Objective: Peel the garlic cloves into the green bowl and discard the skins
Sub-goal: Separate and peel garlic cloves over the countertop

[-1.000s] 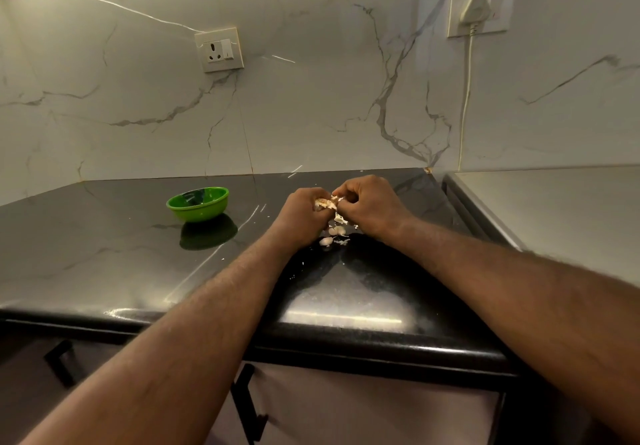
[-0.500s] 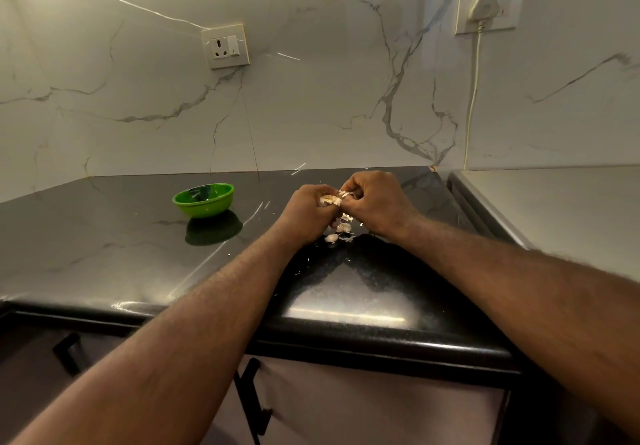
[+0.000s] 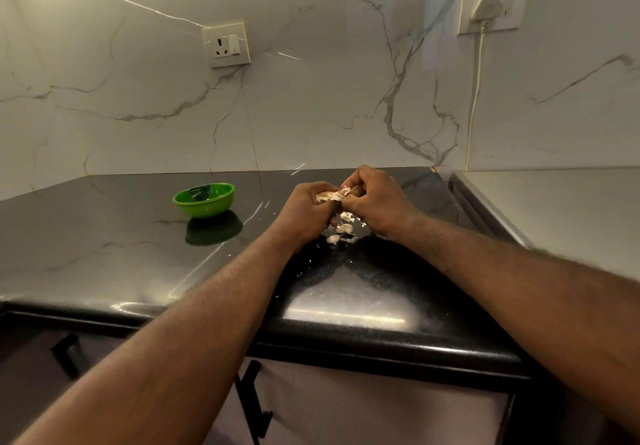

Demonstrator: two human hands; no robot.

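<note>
Black counter (image 3: 104, 254) lay under my 2 hands. My left hand (image 3: 304, 210) was curled round the garlic (image 3: 327, 196), and my right hand (image 3: 375, 198) pinched its near end, fingers tight. Loose cloves (image 3: 343, 229) and skin scraps (image 3: 351, 239) lay on the counter just below. The bowl (image 3: 204, 199) stood apart, to the left.

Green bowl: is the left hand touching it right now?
Apart. The head view shows dark countertop between the green bowl and the left hand, which grips the garlic.
</note>
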